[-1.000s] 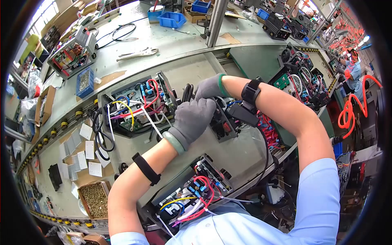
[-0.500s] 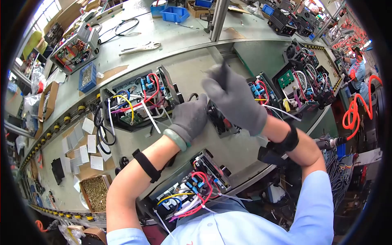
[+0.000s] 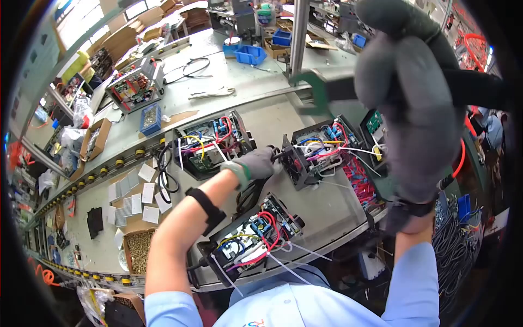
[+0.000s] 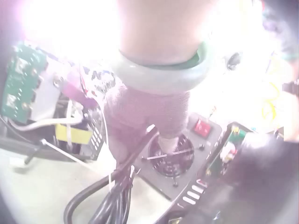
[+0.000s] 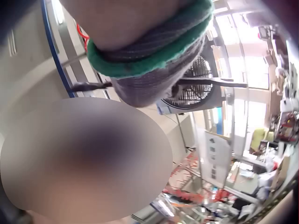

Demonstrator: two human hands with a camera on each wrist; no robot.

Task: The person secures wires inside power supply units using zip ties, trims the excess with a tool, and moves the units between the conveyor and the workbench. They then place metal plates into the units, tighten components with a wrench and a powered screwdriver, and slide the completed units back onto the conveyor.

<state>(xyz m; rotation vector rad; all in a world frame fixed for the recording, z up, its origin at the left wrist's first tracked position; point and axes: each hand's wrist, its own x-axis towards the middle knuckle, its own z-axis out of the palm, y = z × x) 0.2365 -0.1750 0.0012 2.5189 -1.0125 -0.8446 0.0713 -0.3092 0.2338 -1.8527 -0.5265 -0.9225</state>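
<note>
In the head view my gloved left hand curls its fingers round a black cable beside an open-topped machine unit full of coloured wires. The left wrist view has this hand against the unit's fan panel, with the cable bundle hanging beneath it. My gloved right hand is raised close to the head camera, its fingers curled round a dark bar-like tool. A green hooked shape lies at the bar's left end in that view. The right wrist view shows the bar crossing behind the glove.
Two more open units stand on the bench, one at the left and one near my body. White plates and a box of small brass-coloured parts lie at left. Pliers and blue bins sit on the far shelf.
My right hand leaves the cable beside my left hand, then rises high toward the camera with the bar. The left hand stays at the cable; the head view tilts up.
</note>
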